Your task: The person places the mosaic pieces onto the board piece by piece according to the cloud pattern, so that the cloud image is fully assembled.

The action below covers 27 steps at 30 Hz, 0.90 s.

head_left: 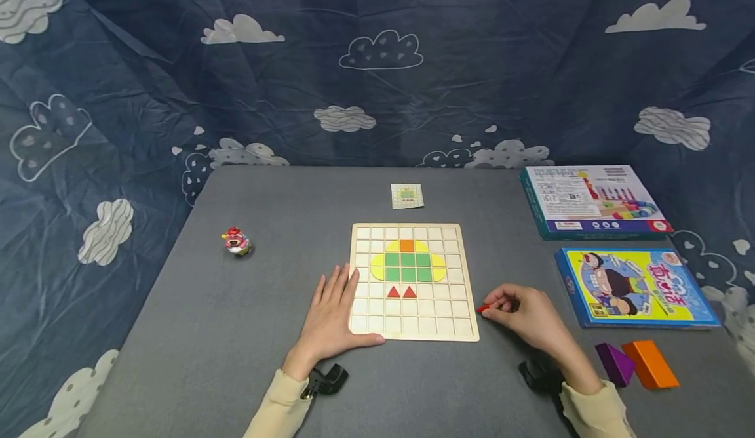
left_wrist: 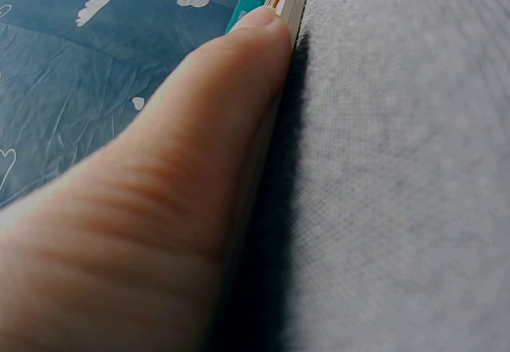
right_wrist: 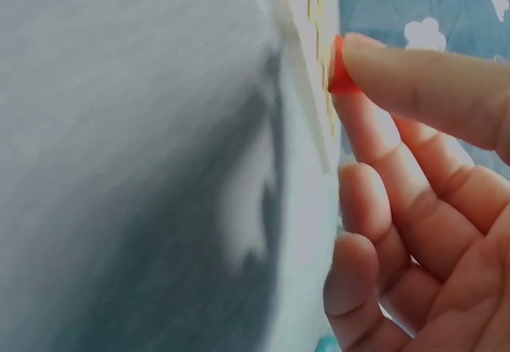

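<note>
Sleeves of cream fabric enter at the near edge of the grey table point(head_left: 236, 359). Left hand point(head_left: 331, 313) lies flat with fingers straight, resting on the table and over the near left corner of the wooden grid board point(head_left: 457, 287); the thumb runs along the board's near edge, grasping nothing. Right hand point(head_left: 527, 317) rests just right of the board's near right corner and pinches a small red piece point(head_left: 483, 308) between thumb and fingertip; the right wrist view confirms the red piece point(right_wrist: 341, 69) held at the board's edge, remaining fingers curled. Purple block point(head_left: 613, 361) and orange block point(head_left: 650, 364) lie touching each other, near the right wrist.

On the board: two red triangles point(head_left: 402, 292) side by side; above them green squares point(head_left: 407, 267) flanked by yellow pieces, topped by an orange square point(head_left: 407, 246).

Further out: blue and yellow picture box point(head_left: 636, 286) to the right, a second box point(head_left: 592, 202) beyond it, a small toy figure point(head_left: 237, 241) well left of the board, a pattern card point(head_left: 407, 196) beyond the board. Cloud-print blue cloth point(head_left: 354, 64) behind.
</note>
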Available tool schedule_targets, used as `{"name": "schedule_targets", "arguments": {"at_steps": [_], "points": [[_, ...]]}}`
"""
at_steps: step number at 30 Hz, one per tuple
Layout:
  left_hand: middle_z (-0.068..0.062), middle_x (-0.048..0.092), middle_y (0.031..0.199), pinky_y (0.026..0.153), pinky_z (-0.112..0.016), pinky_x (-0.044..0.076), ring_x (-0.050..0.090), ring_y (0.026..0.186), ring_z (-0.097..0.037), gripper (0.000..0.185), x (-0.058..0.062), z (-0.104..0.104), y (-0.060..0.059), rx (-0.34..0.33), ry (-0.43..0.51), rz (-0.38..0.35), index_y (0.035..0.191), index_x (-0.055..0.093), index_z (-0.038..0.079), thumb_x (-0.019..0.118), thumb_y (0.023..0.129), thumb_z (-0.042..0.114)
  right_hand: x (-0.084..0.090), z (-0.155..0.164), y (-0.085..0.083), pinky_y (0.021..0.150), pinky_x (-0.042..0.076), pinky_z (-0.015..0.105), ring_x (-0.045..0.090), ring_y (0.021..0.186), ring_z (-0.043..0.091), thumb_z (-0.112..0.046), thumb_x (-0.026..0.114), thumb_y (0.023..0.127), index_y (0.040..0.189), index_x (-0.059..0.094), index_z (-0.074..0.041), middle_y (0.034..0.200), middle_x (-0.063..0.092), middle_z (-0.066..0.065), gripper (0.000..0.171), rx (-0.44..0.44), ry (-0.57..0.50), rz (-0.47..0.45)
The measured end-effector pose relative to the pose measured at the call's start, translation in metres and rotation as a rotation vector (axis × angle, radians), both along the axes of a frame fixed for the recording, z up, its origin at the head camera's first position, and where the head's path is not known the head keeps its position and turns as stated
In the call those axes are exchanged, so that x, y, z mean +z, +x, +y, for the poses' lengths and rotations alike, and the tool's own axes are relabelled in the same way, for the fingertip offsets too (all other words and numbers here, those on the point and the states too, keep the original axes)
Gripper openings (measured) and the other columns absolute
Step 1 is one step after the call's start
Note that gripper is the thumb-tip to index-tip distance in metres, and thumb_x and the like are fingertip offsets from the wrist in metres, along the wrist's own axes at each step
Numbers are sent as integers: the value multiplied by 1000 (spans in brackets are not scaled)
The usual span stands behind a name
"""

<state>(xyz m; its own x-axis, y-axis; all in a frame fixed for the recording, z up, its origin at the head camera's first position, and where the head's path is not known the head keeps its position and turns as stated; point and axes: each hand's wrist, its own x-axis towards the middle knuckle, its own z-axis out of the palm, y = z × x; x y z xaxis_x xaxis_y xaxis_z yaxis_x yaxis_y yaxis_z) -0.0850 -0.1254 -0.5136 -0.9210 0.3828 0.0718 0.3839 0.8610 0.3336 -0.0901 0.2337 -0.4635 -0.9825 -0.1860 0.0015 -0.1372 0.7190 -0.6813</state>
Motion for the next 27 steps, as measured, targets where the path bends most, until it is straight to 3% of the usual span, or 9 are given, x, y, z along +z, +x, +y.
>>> {"name": "schedule_targets", "arguments": {"at_steps": [14,27], "points": [[-13,7,157,113,-41,-2,0,143,-25,123,0,0,0,3,7,5,153,13,7,51,66,86,8,-57,-32,50,36,23,48,58,12,-9,80,76,76,69,-12,65,58,-6,12,114,-71,-28],[-14,9,157,113,-44,0,2,143,-26,123,1,0,1,-2,22,4,153,14,6,54,67,84,4,-82,-44,53,42,26,52,57,9,-5,79,74,75,70,-14,65,60,-9,12,176,-44,-44]]}}
